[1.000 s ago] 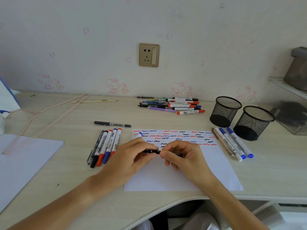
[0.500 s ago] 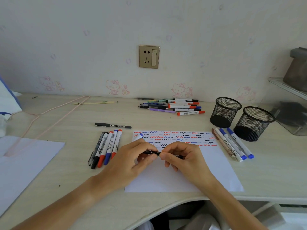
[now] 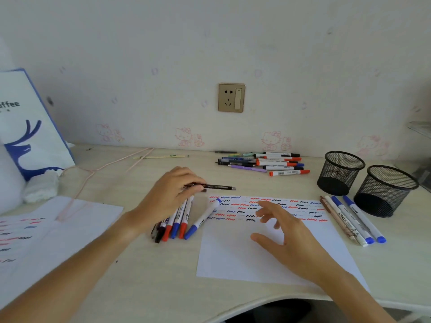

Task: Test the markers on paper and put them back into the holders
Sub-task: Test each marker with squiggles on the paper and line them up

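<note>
**Left hand grips a black marker; both holders wait unfilled**

The left hand (image 3: 170, 197) pinches a black marker (image 3: 215, 187) between thumb and fingertips, holding it level above the desk (image 3: 140, 276), its free end pointing right. It sits just above a row of markers (image 3: 177, 220) lying side by side, so my guess is that this hand is either adding it to that group or has picked it from there. The right hand (image 3: 286, 234) hovers over the paper (image 3: 233, 252) with fingers spread and loose, holding nothing, probably ready to steady the sheet or take the next pen. A blue-capped marker (image 3: 202, 219) lies slanted across the paper's left edge.

Rows of red, blue and black squiggles fill the top of the paper, so testing looks well under way. A far pile of markers (image 3: 263, 163) lies near the wall, and 4 more pens (image 3: 352, 220) lie right of the sheet, beside the holders.

The 2 black mesh holders (image 3: 340, 172) stand close together at the right. No marker shows in either, though their depths are dark, so the putting-back seems not yet begun.
</note>
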